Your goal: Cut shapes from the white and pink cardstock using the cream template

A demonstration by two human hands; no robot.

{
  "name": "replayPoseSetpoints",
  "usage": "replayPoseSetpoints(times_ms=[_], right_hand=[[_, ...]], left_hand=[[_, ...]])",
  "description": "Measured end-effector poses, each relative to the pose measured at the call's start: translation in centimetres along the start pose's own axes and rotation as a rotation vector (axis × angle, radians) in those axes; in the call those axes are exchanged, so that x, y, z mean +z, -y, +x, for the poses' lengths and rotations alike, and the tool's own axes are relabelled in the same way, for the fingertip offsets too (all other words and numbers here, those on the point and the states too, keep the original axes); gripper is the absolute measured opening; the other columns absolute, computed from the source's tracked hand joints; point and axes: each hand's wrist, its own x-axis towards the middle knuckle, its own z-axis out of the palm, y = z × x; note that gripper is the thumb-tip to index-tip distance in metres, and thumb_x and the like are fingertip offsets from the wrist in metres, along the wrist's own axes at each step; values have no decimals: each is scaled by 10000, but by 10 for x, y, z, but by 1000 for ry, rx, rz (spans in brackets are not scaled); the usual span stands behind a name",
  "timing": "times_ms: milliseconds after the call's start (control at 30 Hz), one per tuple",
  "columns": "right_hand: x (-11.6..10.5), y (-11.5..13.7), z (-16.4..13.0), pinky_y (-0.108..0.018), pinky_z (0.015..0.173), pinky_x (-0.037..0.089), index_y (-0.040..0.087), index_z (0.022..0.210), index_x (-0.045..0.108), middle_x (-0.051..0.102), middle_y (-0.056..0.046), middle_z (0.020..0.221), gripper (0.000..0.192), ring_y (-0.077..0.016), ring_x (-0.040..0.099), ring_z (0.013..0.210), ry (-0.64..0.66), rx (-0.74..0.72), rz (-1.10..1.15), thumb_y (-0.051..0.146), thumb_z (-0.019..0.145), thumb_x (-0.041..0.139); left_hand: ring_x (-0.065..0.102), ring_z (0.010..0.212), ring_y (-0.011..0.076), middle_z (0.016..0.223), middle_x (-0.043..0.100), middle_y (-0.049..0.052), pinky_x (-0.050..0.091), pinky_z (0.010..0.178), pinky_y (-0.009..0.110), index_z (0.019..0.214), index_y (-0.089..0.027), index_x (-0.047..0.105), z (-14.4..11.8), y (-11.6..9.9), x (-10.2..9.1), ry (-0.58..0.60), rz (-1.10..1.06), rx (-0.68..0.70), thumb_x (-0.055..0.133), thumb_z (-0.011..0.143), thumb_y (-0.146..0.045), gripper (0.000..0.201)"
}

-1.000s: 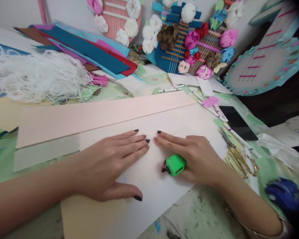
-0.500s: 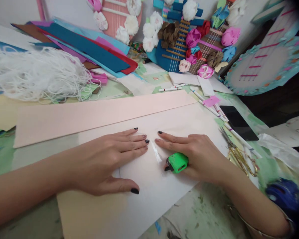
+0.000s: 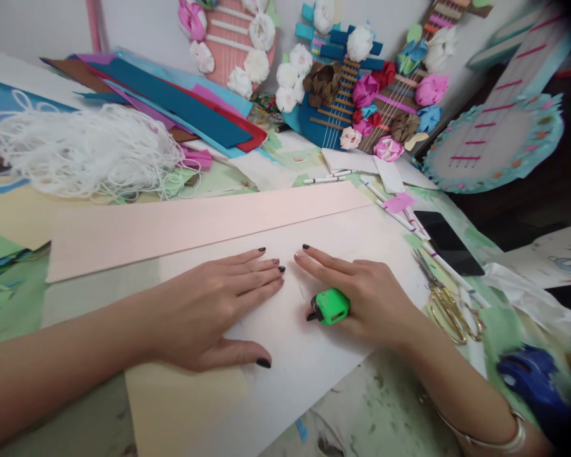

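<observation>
Since the earlier frame, both hands barely shifted. Left hand (image 3: 204, 311) lay spread flat on the white sheet (image 3: 314, 355); right hand (image 3: 361, 298) pinched the green cutter (image 3: 332, 306), nose pointing 9 o'clock toward my left fingertips.

Flat white paper sheet (image 3: 309, 355) on table, small green tape dispenser (image 3: 330, 306) atop.

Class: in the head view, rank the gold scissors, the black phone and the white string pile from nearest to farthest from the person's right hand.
From the right hand:
1. Gold scissors, just right of it.
2. Black phone, farther right, behind the scissors.
3. White string pile, far left at the back.
</observation>
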Motion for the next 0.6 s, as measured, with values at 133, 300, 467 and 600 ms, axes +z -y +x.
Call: replayPoseSetpoints(times_ms=[133, 300, 467, 600], right_hand=[[-1, 2, 4, -397, 717, 538, 266, 1445, 463, 433, -28, 1494, 641, -275, 724, 925, 64, 29, -37, 338, 814, 548], [0, -3, 4, -370, 717, 526, 310, 1444, 456, 417, 14, 1499, 658, -263, 717, 958, 73, 37, -21, 308, 793, 550], [0, -5, 3, -390, 724, 526, 335, 1442, 452, 398, 55, 1504, 694, -265, 716, 964, 102, 50, -16, 286, 756, 551], [0, -5, 4, -412, 707, 526, 334, 1449, 442, 386, 63, 1509, 703, -277, 719, 951, 110, 47, -31, 293, 754, 537]], left_hand=[[476, 1331, 313, 1386, 521, 238, 350, 1141, 477, 1345, -11, 508, 3, 1, -2, 21, -33, -5, 491, 943, -496, 630], [474, 1331, 318, 1371, 533, 239, 349, 1146, 482, 1347, -18, 518, 5, 5, -9, 82, -109, -3, 530, 929, -472, 618], [478, 1328, 319, 1352, 553, 236, 312, 1174, 461, 1347, -11, 518, 4, 10, -12, 104, -161, 24, 565, 908, -445, 619], [490, 1318, 322, 1338, 562, 248, 309, 1175, 462, 1341, -7, 518, 3, 11, -10, 81, -182, 36, 569, 903, -439, 617]])
